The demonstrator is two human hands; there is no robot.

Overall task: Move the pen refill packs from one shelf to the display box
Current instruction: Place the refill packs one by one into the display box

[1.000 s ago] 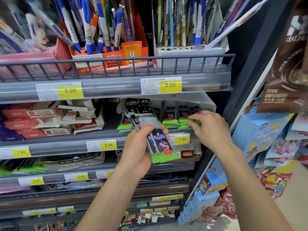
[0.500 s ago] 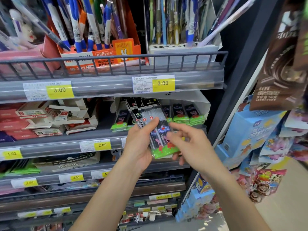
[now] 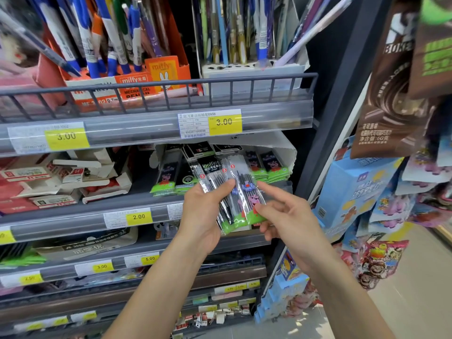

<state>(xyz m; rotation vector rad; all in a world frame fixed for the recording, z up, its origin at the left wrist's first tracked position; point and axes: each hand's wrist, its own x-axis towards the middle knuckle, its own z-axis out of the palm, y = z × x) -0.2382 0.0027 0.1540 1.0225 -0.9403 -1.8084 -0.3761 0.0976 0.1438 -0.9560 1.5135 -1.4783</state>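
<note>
My left hand (image 3: 205, 211) grips a fanned bundle of pen refill packs (image 3: 241, 199), clear sleeves with black refills, a pink cartoon pig and green bottoms. My right hand (image 3: 286, 216) is at the bundle's right edge, index finger and thumb touching the outermost pack, the other fingers curled below. Behind the bundle, on the second shelf, a white cardboard display box (image 3: 285, 149) holds more packs of the same kind (image 3: 271, 167) stacked at its right and others (image 3: 166, 177) at its left.
A wire-railed shelf (image 3: 159, 84) above carries pen tubs. Torn red-and-white cartons (image 3: 63, 177) lie left of the box. Price strips (image 3: 139, 216) edge each shelf. Blue boxes (image 3: 354, 192) and hanging snack bags (image 3: 396, 94) crowd the right side, past a dark upright (image 3: 337, 99).
My right hand left the stacked packs in the box and came back to the bundle held by my left hand, now touching its right edge. The view shifted slightly left.
</note>
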